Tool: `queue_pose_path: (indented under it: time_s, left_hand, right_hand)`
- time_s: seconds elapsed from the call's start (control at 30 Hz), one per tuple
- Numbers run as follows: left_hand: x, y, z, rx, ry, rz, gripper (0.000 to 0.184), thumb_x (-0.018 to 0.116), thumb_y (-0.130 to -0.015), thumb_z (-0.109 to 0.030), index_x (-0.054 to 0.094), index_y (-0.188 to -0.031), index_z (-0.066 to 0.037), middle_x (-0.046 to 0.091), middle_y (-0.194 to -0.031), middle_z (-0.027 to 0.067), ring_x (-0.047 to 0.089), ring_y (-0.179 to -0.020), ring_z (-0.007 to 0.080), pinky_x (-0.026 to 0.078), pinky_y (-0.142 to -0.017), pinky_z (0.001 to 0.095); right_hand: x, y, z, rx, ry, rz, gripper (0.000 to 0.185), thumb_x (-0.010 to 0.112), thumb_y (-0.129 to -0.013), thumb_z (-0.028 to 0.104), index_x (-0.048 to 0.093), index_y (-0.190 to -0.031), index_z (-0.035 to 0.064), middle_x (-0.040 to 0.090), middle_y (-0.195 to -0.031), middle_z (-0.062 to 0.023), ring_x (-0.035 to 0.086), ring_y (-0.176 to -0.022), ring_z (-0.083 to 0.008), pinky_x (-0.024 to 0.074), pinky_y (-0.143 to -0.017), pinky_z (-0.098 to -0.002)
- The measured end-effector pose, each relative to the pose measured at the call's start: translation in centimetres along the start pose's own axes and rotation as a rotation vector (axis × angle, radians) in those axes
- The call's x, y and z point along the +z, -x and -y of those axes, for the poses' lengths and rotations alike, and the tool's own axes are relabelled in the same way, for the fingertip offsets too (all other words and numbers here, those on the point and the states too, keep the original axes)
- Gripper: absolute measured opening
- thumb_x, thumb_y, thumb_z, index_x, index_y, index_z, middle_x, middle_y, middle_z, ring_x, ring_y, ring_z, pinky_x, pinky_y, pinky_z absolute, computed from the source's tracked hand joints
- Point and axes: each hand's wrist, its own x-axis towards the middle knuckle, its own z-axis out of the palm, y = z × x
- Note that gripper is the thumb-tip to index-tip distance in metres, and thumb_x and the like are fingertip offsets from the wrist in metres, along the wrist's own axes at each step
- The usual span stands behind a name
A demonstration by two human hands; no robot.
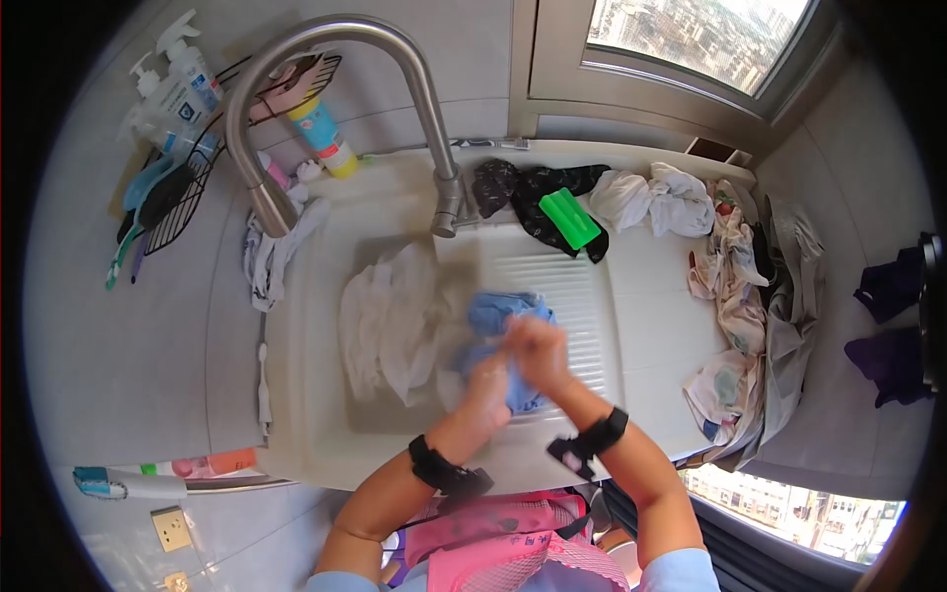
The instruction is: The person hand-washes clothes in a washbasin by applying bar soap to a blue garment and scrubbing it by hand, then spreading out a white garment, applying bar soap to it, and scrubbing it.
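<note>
Closest, pink fabric (523,533): below the front edge of the white sink (656,306)
Left hand (483,397): against the blue cloth (496,312); blur hides the fingers, so I cannot tell its grip
Right hand (539,351): just beside the left, fingers curled, clamped on the blue cloth
Blue cloth: bunched at the ribbed washboard (584,331)
White cloth (385,331): in the basin
Green block (569,219): on a black cloth (538,185), behind the washboard

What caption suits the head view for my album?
Bare left hand and right hand on blue fabric cloth over ribbed white washboard.
</note>
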Motion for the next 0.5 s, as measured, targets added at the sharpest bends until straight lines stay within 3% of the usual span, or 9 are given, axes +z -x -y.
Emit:
queue_pose_path:
  time_s: [0.03, 0.07, 0.17, 0.2, 0.23, 0.3, 0.33, 0.43, 0.5]
  left_hand:
    - [-0.5, -1.5, 2.6, -0.019, 0.476, 0.416, 0.032, 0.035, -0.091, -0.034, 0.054, -0.090, -0.008, 0.056, -0.086, 0.0043, 0.053, -0.073, 0.0095, 0.045, -0.065, 0.0238]
    - [-2.3, -5.2, 6.2, -0.032, 0.948, 0.845, 0.032, 0.037, -0.091, -0.034, 0.054, -0.091, -0.007, 0.056, -0.088, 0.0043, 0.054, -0.074, 0.0098, 0.045, -0.065, 0.0246]
    - [-8.1, -8.2, 7.6, -0.144, 0.626, 0.937, 0.033, 0.040, -0.089, -0.034, 0.052, -0.105, -0.008, 0.057, -0.089, 0.0046, 0.056, -0.085, 0.0144, 0.045, -0.078, 0.0334]
    - [-5.3, -4.8, 4.6, -0.111, 0.327, 0.553, 0.034, 0.041, -0.089, -0.035, 0.051, -0.106, -0.007, 0.057, -0.090, 0.0050, 0.056, -0.087, 0.0148, 0.045, -0.080, 0.0341]
    - [-2.6, -2.0, 1.7, -0.067, 0.032, 0.168, 0.034, 0.042, -0.089, -0.035, 0.051, -0.106, -0.007, 0.057, -0.090, 0.0055, 0.055, -0.089, 0.0153, 0.044, -0.082, 0.0348]
    - [-0.9, -0.4, -0.2, -0.144, 0.121, 0.185, 0.032, 0.042, -0.089, -0.033, 0.051, -0.105, -0.008, 0.057, -0.093, 0.0066, 0.055, -0.091, 0.0175, 0.044, -0.084, 0.0360]
    - [-1.0, -0.6, -0.5, -0.157, 0.194, 0.244, 0.030, 0.043, -0.088, -0.033, 0.051, -0.103, -0.008, 0.057, -0.092, 0.0066, 0.055, -0.091, 0.0177, 0.044, -0.083, 0.0363]
    - [-1.7, -0.3, -1.7, -0.209, 0.308, 0.331, 0.025, 0.045, -0.088, -0.031, 0.051, -0.096, -0.008, 0.056, -0.090, 0.0068, 0.055, -0.090, 0.0183, 0.045, -0.082, 0.0371]
    - [-1.4, 2.0, -3.7, -0.081, 0.225, 0.307, 0.023, 0.045, -0.088, -0.030, 0.051, -0.091, -0.008, 0.056, -0.088, 0.0061, 0.056, -0.088, 0.0181, 0.045, -0.081, 0.0372]
  right_hand:
    - [-1.3, -1.1, 1.1, 0.110, 0.139, 0.081, 0.020, 0.057, -0.069, -0.001, 0.046, -0.053, 0.0062, 0.050, -0.052, -0.0078, 0.053, -0.050, -0.0181, 0.0422, -0.049, -0.0305]
    - [-1.3, -1.4, 1.6, 0.030, 0.107, 0.108, 0.017, 0.056, -0.070, 0.000, 0.048, -0.056, 0.0057, 0.051, -0.055, -0.0084, 0.054, -0.052, -0.0196, 0.0427, -0.052, -0.0313]
    - [-0.8, 0.8, 3.3, -0.168, 0.021, 0.191, 0.010, 0.052, -0.073, 0.004, 0.053, -0.064, 0.0042, 0.056, -0.064, -0.0102, 0.056, -0.059, -0.0242, 0.0441, -0.061, -0.0338]
    - [-0.8, 1.0, 3.5, -0.239, -0.005, 0.211, 0.010, 0.050, -0.075, 0.006, 0.055, -0.066, 0.0037, 0.057, -0.066, -0.0108, 0.056, -0.061, -0.0258, 0.0446, -0.064, -0.0347]
    - [-1.0, 0.5, 3.3, -0.152, 0.052, 0.218, 0.009, 0.050, -0.074, 0.006, 0.055, -0.067, 0.0036, 0.057, -0.066, -0.0101, 0.056, -0.061, -0.0255, 0.0447, -0.064, -0.0346]
    - [-1.7, -0.2, 3.0, 0.036, 0.160, 0.242, 0.009, 0.049, -0.074, 0.006, 0.056, -0.069, 0.0034, 0.058, -0.066, -0.0087, 0.057, -0.061, -0.0248, 0.0449, -0.065, -0.0344]
    - [-0.1, 1.2, 4.0, -0.266, -0.160, 0.099, 0.007, 0.050, -0.072, 0.005, 0.055, -0.067, 0.0035, 0.052, -0.060, -0.0094, 0.055, -0.059, -0.0241, 0.0438, -0.059, -0.0335]
    - [0.0, 1.9, 4.4, -0.285, 0.226, 0.229, 0.006, 0.051, -0.070, 0.000, 0.052, -0.065, 0.0027, 0.046, -0.057, -0.0119, 0.051, -0.056, -0.0231, 0.0411, -0.055, -0.0316]
    - [-1.7, 0.5, 3.8, 0.024, -0.123, 0.112, 0.016, 0.051, -0.078, 0.010, 0.047, -0.063, 0.0056, 0.042, -0.058, -0.0037, 0.041, -0.054, -0.0143, 0.0345, -0.050, -0.0259]
